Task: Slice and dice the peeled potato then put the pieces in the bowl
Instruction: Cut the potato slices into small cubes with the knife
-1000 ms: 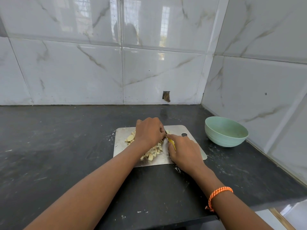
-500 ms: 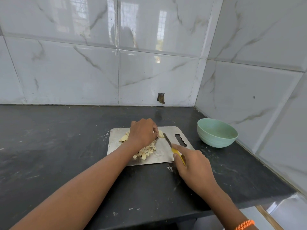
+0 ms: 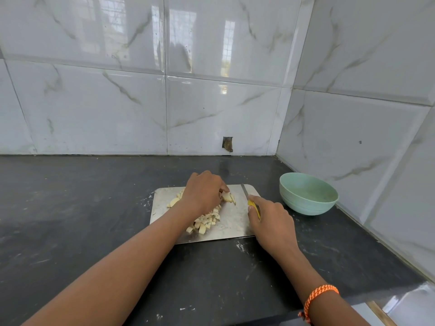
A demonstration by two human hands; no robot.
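L hand (image 3: 204, 192) pinches uncut potato slices (image 3: 228, 197) at board (image 3: 231, 225) centre, R hand (image 3: 270, 218) w/ fingers wrapped on knife (image 3: 251, 201) just right, blade pointing toward frame top; bowl (image 3: 308, 194) further right.

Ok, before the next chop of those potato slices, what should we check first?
1. Left hand holds the potato slices steady: ok.
2. Right hand grips the knife handle: ok.
3. Blade apart from left fingers: ok.
4. Cutting board flat on the counter: ok.
5. Diced pieces out of the blade's path: ok.
6. Bowl empty and ready: cannot tell fully.
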